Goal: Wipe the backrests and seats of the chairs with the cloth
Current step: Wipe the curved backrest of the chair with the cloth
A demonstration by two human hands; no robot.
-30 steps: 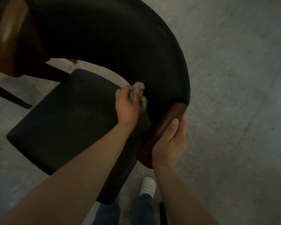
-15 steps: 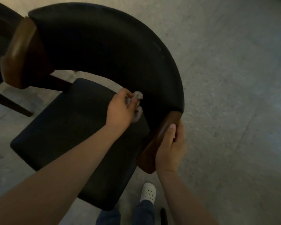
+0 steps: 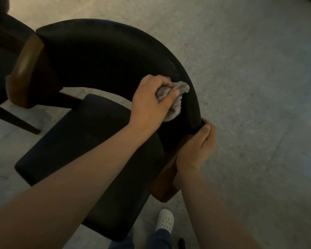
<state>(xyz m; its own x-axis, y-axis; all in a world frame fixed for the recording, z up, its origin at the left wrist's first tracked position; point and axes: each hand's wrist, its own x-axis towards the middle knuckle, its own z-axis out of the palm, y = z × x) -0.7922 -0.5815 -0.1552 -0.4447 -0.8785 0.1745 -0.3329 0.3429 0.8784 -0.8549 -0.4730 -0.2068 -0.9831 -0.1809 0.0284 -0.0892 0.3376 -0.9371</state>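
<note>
L grip clamped on cloth at backrest R end, arc runs left; R grip clamps backrest tip.

Bare grey concrete floor lies open right of the curved black padded backrest; a second dark chair crowds its left end.

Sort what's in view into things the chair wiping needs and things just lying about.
Job: cloth, gripped by the left hand; black backrest under it; black seat; right hand, gripping the wooden armrest.
Lying about: white shoe; grey floor.
</note>
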